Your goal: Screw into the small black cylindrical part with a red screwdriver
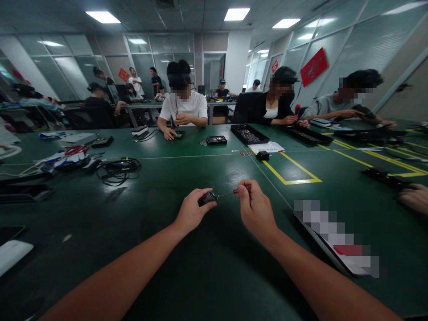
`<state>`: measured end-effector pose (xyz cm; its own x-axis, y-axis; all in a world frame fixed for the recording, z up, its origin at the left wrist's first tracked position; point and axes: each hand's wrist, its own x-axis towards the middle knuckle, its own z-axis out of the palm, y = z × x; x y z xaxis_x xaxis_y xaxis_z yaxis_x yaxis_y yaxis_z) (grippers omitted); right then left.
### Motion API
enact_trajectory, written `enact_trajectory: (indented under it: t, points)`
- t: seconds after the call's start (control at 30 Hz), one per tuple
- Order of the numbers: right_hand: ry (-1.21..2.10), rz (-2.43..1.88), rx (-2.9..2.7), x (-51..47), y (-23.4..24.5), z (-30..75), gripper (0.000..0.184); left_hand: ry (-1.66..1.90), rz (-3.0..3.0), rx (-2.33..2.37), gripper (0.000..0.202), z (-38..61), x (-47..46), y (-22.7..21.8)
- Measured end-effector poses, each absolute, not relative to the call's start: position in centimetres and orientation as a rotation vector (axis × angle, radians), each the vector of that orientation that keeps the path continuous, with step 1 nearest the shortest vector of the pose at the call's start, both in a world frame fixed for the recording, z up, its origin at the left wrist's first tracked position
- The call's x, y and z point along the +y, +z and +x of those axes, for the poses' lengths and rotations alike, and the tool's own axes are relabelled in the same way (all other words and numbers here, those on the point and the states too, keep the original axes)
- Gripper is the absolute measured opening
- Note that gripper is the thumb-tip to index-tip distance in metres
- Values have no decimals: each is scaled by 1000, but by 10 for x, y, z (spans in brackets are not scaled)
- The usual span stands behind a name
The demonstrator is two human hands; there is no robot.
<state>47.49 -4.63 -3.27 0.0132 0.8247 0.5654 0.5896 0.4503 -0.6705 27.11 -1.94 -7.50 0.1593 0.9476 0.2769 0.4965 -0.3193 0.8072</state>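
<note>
My left hand (193, 211) is closed around a small dark cylindrical part (207, 197) with a silvery end, held just above the green table (207, 267). My right hand (254, 207) pinches a thin screwdriver (230, 193) with a red handle. Its metal tip points left and meets the end of the part. Both hands are close together near the middle of the table.
A tangle of black cables (117, 170) lies at the left. A blurred flat item (337, 238) rests at the right. A black tray (249, 133), papers (266, 147) and yellow tape lines (294, 174) lie further back. Several people sit working across the table. Another person's hand (414, 198) shows at the right edge.
</note>
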Motion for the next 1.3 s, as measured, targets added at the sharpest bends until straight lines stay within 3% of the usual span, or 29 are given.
enact_trajectory:
  t: [0.33, 0.63, 0.9, 1.13, 1.3]
  points:
    - [304, -1248, -1667, -46, -31, 475, 22, 1122, 1711, 1318, 45, 271, -19, -75]
    - [305, -1224, -1630, -48, -27, 477, 22, 1239, 1278, 1113, 30, 270, -11, -69]
    - [328, -1212, -1652, -50, -23, 475, 21, 891, 1372, 1372, 25, 273, 8, -51]
    - [355, -1234, -1660, -49, -25, 477, 22, 527, 1916, 1597, 25, 283, 26, -47]
    - [369, -1230, -1682, -50, -25, 477, 22, 550, 2013, 1585, 14, 292, 37, -56]
